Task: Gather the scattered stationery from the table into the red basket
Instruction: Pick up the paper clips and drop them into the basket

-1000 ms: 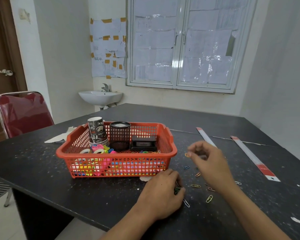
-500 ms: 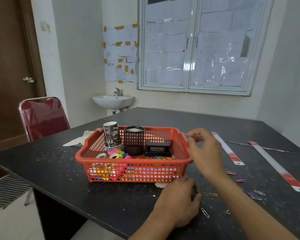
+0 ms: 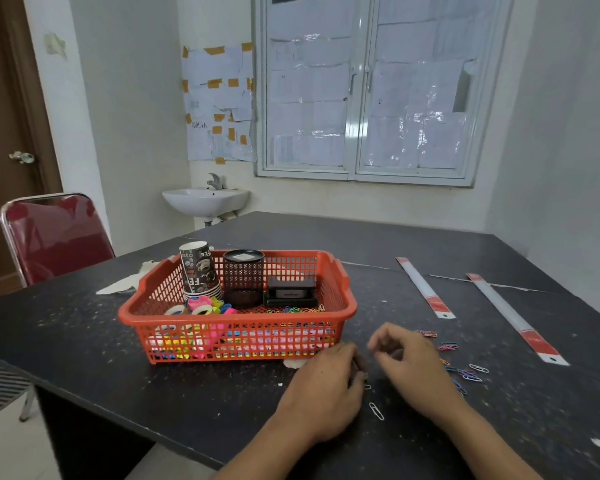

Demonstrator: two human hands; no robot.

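Head view: the red basket [image 3: 236, 318] sits partly filled on the worktop [image 3: 84, 341]. Loose paper clips [image 3: 466, 374] lie to its right, beside the right hand [image 3: 413, 365], whose grip is loosely curled with nothing visible in it. The left hand [image 3: 323, 389] rests knuckles-up, its grip curled under; whether it holds anything I cannot tell. Clip-gathering looks under way, and the next move calls for a fine pinch on those flat clips.

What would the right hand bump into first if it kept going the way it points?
Probably the red basket. The right hand points forward and left, and the basket's right end comes next on that line. The left hand lies nearer the person, likely off it; depth is unclear.
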